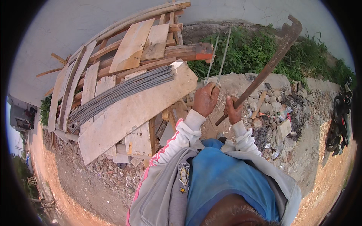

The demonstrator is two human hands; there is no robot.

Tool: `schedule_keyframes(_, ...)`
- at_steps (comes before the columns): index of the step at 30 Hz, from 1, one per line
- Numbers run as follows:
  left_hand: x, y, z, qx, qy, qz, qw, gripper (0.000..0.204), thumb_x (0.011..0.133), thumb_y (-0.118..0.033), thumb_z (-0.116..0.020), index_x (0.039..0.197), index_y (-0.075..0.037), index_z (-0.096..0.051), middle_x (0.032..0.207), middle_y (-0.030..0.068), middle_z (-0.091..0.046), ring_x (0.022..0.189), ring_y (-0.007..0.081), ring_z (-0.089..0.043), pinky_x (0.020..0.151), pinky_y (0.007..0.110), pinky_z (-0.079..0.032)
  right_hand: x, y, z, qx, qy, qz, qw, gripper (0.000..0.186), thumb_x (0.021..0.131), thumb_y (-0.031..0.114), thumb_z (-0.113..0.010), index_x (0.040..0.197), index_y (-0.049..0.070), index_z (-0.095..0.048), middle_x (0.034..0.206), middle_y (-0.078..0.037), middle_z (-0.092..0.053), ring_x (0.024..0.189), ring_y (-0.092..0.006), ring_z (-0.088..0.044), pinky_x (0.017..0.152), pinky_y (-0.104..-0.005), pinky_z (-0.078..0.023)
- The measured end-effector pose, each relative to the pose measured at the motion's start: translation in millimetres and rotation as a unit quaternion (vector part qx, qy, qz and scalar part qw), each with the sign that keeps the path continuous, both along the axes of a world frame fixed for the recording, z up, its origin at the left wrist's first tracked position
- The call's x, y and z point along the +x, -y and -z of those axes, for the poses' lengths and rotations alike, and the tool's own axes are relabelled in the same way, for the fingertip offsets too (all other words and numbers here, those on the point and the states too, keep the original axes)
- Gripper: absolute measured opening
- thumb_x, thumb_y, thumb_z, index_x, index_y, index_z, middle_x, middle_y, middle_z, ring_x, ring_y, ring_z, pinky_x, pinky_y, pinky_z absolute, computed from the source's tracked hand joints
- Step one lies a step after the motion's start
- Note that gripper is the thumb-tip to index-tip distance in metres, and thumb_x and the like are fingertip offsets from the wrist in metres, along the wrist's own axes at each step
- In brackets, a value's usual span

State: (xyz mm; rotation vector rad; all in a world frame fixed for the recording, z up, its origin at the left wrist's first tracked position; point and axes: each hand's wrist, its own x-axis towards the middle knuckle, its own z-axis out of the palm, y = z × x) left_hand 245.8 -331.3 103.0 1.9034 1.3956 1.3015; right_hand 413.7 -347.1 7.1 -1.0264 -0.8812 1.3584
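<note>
My left hand [205, 99] is closed around two thin steel rods [218, 56] that point up and away toward the grass. My right hand [233, 111] grips the lower end of a long rusty bar tool [269, 67] with a notched hooked head at the upper right. The two hands are close together in front of my chest, above rubble. White sleeves with pink stripes cover both forearms.
A stack of wooden planks [132, 109] with a bundle of grey steel rods [120, 92] on it lies to the left. Broken stones and debris [275, 116] lie to the right. Green weeds [256, 49] grow along a pale wall. A motorbike [339, 120] stands at far right.
</note>
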Motion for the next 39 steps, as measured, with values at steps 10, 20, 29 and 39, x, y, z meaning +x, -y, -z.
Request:
schedule_keyframes(10, 29, -17, -21, -0.110, 0.470, 0.117, 0.868, 0.031, 0.108, -0.032, -0.047, 0.105, -0.004, -0.060, 0.062, -0.0037, -0.043, 0.049, 0.0056, -0.039, 0.047, 0.021, -0.034, 9, 8, -80, 0.093, 0.014, -0.120, 0.988, 0.057, 0.102, 0.040, -0.061, 0.138, -0.003, -0.054, 0.093, -0.012, -0.071, 0.068, -0.0123, -0.063, 0.061, -0.0237, -0.049)
schedule_keyframes(20, 49, -22, 8, -0.097, 0.366, 0.120, 0.918, 0.031, 0.106, -0.032, -0.052, 0.115, -0.003, -0.061, 0.087, 0.0023, -0.060, 0.073, 0.0123, -0.058, 0.067, 0.025, -0.048, 83, -21, -77, 0.005, -0.028, -0.136, 0.990, 0.034, 0.096, 0.026, -0.070, 0.115, -0.002, -0.063, 0.062, 0.001, -0.050, 0.047, -0.0056, -0.043, 0.042, -0.0232, -0.035)
schedule_keyframes(29, 52, -62, -15, -0.018, 0.380, -0.032, 0.924, 0.031, 0.107, -0.032, -0.049, 0.115, -0.006, -0.065, 0.079, -0.0018, -0.062, 0.061, 0.0061, -0.053, 0.055, 0.021, -0.042, 134, -43, -90, 0.070, 0.094, -0.201, 0.972, 0.032, 0.098, 0.026, -0.069, 0.114, -0.001, -0.066, 0.064, 0.007, -0.048, 0.050, -0.0027, -0.039, 0.044, -0.0227, -0.031)
schedule_keyframes(39, -26, -72, -68, 0.288, -0.240, -0.394, 0.839, 0.046, 0.097, -0.027, -0.063, 0.138, -0.009, -0.051, 0.120, 0.0164, -0.060, 0.115, 0.0306, -0.059, 0.103, 0.046, -0.044, 155, -51, -110, 0.069, 0.150, -0.272, 0.948, 0.029, 0.096, 0.024, -0.071, 0.110, -0.001, -0.066, 0.063, 0.006, -0.050, 0.051, -0.0034, -0.042, 0.046, -0.0236, -0.033)
